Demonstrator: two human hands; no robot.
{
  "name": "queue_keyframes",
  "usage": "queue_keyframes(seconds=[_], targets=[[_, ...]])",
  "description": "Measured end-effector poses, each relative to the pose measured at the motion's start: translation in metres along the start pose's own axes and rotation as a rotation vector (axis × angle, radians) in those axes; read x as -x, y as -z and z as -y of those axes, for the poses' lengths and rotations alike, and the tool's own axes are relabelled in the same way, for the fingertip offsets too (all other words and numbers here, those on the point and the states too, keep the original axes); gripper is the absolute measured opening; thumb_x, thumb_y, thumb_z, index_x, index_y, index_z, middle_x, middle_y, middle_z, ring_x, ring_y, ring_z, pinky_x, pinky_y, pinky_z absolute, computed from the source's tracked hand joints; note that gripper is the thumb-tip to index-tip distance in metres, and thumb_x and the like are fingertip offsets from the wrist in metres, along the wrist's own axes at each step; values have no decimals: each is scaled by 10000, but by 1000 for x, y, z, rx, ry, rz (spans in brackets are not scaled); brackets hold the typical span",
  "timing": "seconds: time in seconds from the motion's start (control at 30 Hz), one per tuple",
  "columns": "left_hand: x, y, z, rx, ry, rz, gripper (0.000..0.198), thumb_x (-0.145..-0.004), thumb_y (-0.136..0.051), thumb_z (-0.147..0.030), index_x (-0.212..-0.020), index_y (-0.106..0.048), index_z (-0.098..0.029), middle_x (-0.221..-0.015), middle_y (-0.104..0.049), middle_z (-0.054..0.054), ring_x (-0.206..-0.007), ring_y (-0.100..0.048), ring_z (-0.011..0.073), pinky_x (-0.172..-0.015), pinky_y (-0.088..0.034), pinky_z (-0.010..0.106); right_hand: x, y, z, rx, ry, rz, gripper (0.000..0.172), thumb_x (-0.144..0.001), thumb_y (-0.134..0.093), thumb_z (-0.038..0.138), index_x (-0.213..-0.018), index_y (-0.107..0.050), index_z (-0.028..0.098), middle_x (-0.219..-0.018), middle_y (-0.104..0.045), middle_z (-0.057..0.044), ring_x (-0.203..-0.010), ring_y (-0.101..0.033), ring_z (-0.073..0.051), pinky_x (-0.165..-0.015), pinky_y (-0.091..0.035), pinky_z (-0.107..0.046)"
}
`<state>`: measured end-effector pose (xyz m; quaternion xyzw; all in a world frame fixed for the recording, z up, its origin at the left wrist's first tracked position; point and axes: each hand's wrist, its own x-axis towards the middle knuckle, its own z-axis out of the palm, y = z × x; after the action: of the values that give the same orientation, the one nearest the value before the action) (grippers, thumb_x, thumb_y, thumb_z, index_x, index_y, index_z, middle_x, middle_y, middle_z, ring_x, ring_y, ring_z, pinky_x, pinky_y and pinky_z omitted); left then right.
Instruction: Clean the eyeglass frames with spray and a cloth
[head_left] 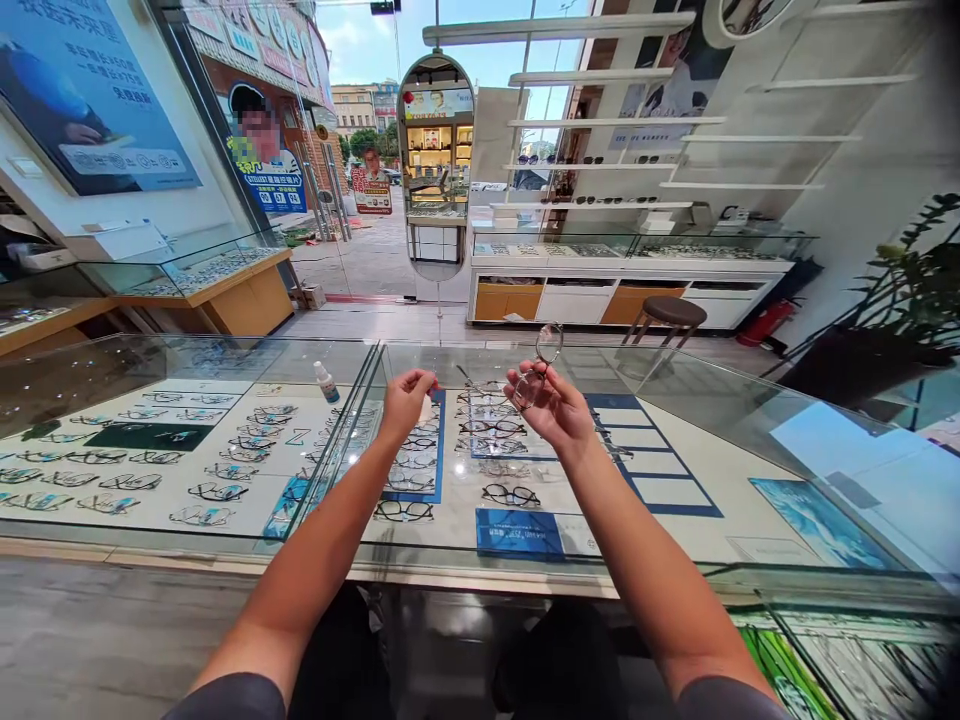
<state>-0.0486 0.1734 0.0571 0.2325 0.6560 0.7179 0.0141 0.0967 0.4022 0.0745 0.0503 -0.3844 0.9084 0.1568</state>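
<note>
My right hand (559,405) holds a pair of thin-rimmed eyeglasses (550,343) above the glass display counter (450,555). The frame is tilted, one lens above the fingers and the other in front of them. To its left, my left hand (409,400) is closed in a pinch. A small reddish bit shows at its fingertips, with something pale below; what it is I cannot make out. Under both hands lie rows of eyeglasses, among them a dark-rimmed pair (511,495) near the front and another pair (405,511) further left.
A spray bottle (326,383) stands left of the glass divider. Blue-edged trays (660,465) and a blue sign (519,532) lie in the counter. Beyond it are an oval mirror (436,165), a brown stool (670,312) and a white display cabinet (574,303).
</note>
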Motion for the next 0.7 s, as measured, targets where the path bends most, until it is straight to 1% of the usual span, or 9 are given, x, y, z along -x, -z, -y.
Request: queue_keyframes(seconds=[0.07,0.17,0.27,0.37,0.43,0.57,0.63,0.7], targets=[[-12,15,2,-14,-120,-230,296,-849,-699,-462,-721,-699,-196,-725,-701,39,-712,-638,173,-717,-512,301,0,2,3,-4,6,-11,122,-872,-870,344,-896,-761,294,-1097,-848,24,-1118,-805,-215,-1026,-662,-402],[-32,47,7,-72,-240,-537,261,-889,-625,-376,-697,-655,-200,-691,-651,18,-712,-621,167,-754,-515,300,-2,4,6,-14,10,-15,123,-874,-870,339,-896,-757,295,-1081,-849,36,-1111,-809,-202,-1005,-670,-383],[-45,79,11,-272,-312,-770,240,-913,-601,-286,-691,-628,-200,-740,-635,21,-758,-598,171,-810,-508,311,-3,6,7,-27,0,-9,140,-858,-885,334,-886,-756,288,-1056,-851,47,-1095,-815,-190,-984,-678,-355],[-51,102,14,-403,-334,-956,156,-908,-579,-188,-756,-609,-206,-862,-634,39,-867,-613,192,-898,-521,330,-4,7,6,-31,-17,-3,156,-841,-901,337,-880,-760,283,-1046,-853,49,-1081,-818,-185,-960,-681,-332],[-52,112,15,-430,-325,-1018,109,-897,-559,-143,-833,-622,-205,-961,-634,60,-931,-625,207,-950,-532,351,-4,7,6,-27,-25,-5,155,-841,-900,339,-878,-760,284,-1039,-852,48,-1079,-818,-185,-953,-680,-329],[-54,123,17,-462,-262,-1034,183,-891,-520,-110,-989,-650,-194,-1143,-618,115,-1076,-636,250,-1052,-534,410,-4,8,6,-1,-31,-27,133,-857,-880,336,-881,-758,290,-1050,-848,40,-1093,-808,-196,-980,-667,-358],[-54,127,18,-495,-221,-1049,212,-889,-517,-105,-1026,-651,-195,-1172,-620,124,-1101,-639,260,-1071,-534,420,-4,8,6,17,-29,-42,125,-865,-870,340,-878,-755,293,-1063,-847,32,-1105,-804,-211,-1011,-657,-389],[-55,129,19,-523,-199,-1077,213,-883,-526,-105,-1028,-649,-202,-1165,-626,120,-1083,-648,257,-1063,-541,411,-5,10,6,33,-26,-53,121,-869,-863,346,-873,-753,296,-1065,-846,26,-1111,-803,-225,-1037,-648,-418]])
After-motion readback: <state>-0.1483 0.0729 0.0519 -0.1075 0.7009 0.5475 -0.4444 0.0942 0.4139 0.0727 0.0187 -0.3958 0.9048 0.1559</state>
